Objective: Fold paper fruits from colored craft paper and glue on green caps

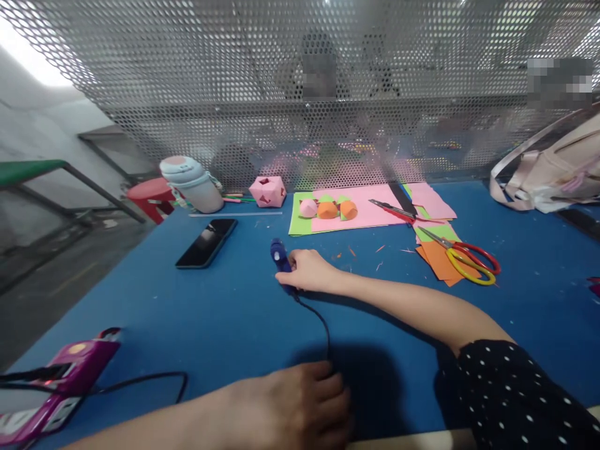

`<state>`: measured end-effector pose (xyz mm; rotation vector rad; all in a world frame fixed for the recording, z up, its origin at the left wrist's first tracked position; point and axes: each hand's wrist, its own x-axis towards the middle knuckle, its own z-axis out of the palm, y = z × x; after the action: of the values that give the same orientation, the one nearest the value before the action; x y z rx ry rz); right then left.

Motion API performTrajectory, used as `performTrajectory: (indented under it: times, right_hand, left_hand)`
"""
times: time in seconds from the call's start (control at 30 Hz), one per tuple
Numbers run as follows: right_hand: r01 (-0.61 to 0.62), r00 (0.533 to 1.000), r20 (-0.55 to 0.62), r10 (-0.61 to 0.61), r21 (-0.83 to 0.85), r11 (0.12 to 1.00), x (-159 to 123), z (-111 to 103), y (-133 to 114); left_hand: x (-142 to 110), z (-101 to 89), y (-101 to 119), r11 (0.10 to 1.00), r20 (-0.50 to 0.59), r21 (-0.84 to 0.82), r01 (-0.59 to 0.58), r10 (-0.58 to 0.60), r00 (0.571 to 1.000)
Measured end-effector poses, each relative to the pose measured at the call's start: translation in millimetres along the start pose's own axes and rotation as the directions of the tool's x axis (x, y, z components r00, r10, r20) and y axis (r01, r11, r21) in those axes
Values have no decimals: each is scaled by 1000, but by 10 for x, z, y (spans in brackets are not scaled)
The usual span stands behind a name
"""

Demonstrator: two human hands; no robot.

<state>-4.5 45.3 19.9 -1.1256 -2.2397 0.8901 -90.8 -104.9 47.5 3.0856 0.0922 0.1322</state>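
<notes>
My right hand (312,270) reaches to the middle of the blue table (234,325), fingers closed around a small dark-blue glue gun (280,255). A black cord (323,322) runs from the glue gun down to my left hand (309,403). That left hand is curled near the table's front edge, slightly blurred; its fingertips are hidden, so I cannot tell whether it grips the cord. Beyond the glue gun, two orange rounded paper pieces (327,210) and a pink one (308,208) rest on green and pink paper sheets (370,212).
Scissors with red and yellow handles (473,262) lie on orange paper at right, below a black-and-red tool (394,210). A phone (207,244), bottle (192,184) and pink paper ball (268,191) are at left. A purple power strip (77,369) sits front left; perforated metal (262,62) stands behind.
</notes>
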Motion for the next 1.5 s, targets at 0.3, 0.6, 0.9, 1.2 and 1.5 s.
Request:
performTrajectory:
  times: [0.3,0.6,0.9,1.2,1.5]
  right_hand:
    - [7,1000,5,-7,7,1000,692,171,-143]
    - [-10,1000,23,9,65,998,678,334,-55]
    - [-6,999,34,6,-19,1000,754,423,-31]
    - [172,981,-34,-191,-306,936,-349,-547,258]
    - [-375,920,-356,164,-676,635,-1114,-2036,1660]
  left_hand:
    - [-240,-11,-324,918,314,55,393,-389,866]
    - [-598,-50,-574,819,287,62,571,-562,776]
    - [-410,70,-450,875,219,75,478,-482,848]
    - [-65,9,-518,920,143,60,386,-391,909]
    - [420,110,-965,954,55,12,300,-301,952]
